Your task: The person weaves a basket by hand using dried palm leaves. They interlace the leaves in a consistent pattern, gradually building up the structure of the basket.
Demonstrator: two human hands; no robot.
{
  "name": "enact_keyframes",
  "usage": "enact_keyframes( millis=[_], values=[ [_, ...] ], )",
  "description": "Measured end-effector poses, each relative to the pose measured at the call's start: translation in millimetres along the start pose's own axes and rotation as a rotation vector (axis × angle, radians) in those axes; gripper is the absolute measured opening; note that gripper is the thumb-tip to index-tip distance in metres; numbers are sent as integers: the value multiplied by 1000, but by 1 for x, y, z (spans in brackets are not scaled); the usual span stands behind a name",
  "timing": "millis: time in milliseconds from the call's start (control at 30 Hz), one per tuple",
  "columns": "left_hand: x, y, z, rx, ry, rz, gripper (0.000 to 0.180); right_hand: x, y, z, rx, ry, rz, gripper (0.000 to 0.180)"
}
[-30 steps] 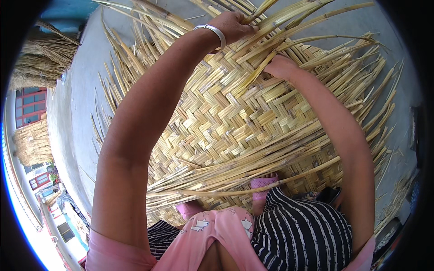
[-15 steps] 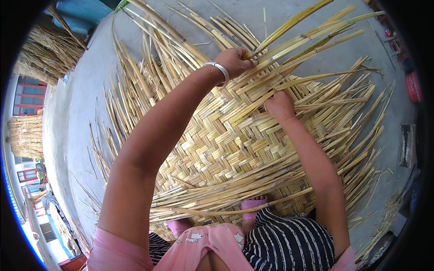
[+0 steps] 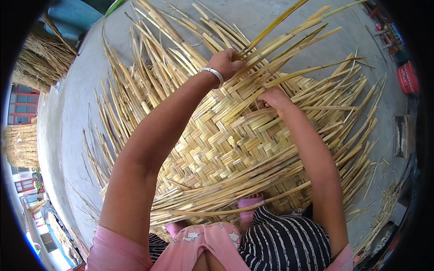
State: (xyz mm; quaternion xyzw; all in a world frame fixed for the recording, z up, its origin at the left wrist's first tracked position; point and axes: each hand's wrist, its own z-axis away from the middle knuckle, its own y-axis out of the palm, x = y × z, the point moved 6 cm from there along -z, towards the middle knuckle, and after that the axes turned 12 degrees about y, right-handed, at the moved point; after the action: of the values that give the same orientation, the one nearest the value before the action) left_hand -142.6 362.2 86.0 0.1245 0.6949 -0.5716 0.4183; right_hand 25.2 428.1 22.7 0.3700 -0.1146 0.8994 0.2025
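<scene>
A mat woven from flattened pale reed strips point(image 3: 217, 140) lies on the ground in front of me, its loose strip ends fanning out around the edge. At the far part of the weave my left hand point(image 3: 224, 64), with a silver bangle on the wrist, is closed around several reed strips point(image 3: 275, 47) that angle up to the right. My right hand point(image 3: 275, 98) is lower and to the right, pressed to the weave with its fingers closed on a reed strip. Those fingertips are partly hidden. Several long loose reeds point(image 3: 226, 192) lie across the mat's near side.
Bundles of dry stalks point(image 3: 43, 56) stand at the far left, with another stalk bundle point(image 3: 21, 144) below them. A red container point(image 3: 408, 77) and a dark-edged block point(image 3: 402, 135) sit at the right. My pink shoe point(image 3: 250, 204) is at the mat's near edge.
The whole view has shifted slightly, moving the scene left. My right hand has turned at the wrist, its fingers now pointing more to the left. My left hand keeps its grip on the strips.
</scene>
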Motion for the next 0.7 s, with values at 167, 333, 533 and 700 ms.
enact_keyframes(
  millis=[167, 333, 533, 700],
  values=[
    [-3, 0, 1, 24, -52, 47, 38, -9, 6, -13, -21, -120, 14, 40],
    [-1, 1, -3, -6, -18, 27, 36, -26, -11, -36, -367, -171, 295, 42],
    [-31, -3, 16, -373, 305, -256, 28, -18, -16, -23, -512, -82, 256, 33],
    [-50, 46, 30, -78, 126, 107, 25, -14, -16, -13, -487, -193, 116, 24]
  ],
)
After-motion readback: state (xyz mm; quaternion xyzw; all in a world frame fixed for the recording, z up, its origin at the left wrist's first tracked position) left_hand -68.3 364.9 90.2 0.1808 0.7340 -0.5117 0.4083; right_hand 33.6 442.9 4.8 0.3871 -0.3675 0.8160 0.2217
